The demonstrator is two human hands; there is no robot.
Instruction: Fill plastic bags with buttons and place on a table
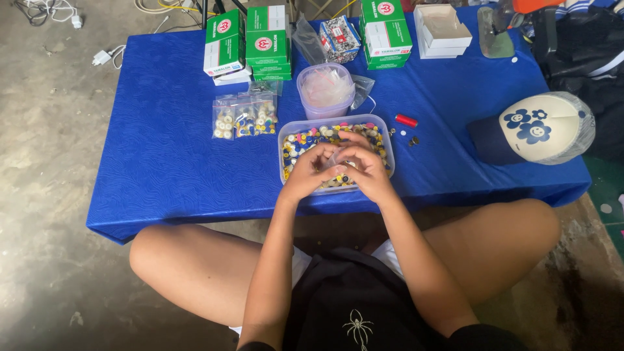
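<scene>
We sit cross-legged at a low table (162, 149) covered in blue cloth, the largest thing before us, stretching well beyond our fingers on both sides. Far to the right of our fingers lies a cream and navy cap (536, 130) with flower faces. At the far edge, well beyond our fingertips, stand green and white cartons (266, 42), and further right a white open box (442, 29).

Directly under our fingers sits a clear rectangular tub (292, 140) filled with small coloured beads (302, 140). Just beyond it stands a round lidded container (325, 91) holding clear plastic bags. Beyond our fingers and to the left lie small clear bags of beads (244, 117). To the right of our fingers, near the tub, lies a red lighter (406, 120) with a few loose beads beside it.

Our left hand (312, 169) and right hand (367, 166) meet above the tub, fingertips touching. Both sets of fingers are curled inward and pinched together on a small clear plastic bag (338, 158), held between the two hands right over the beads. Whether a bead sits inside the pinch, we cannot tell.
</scene>
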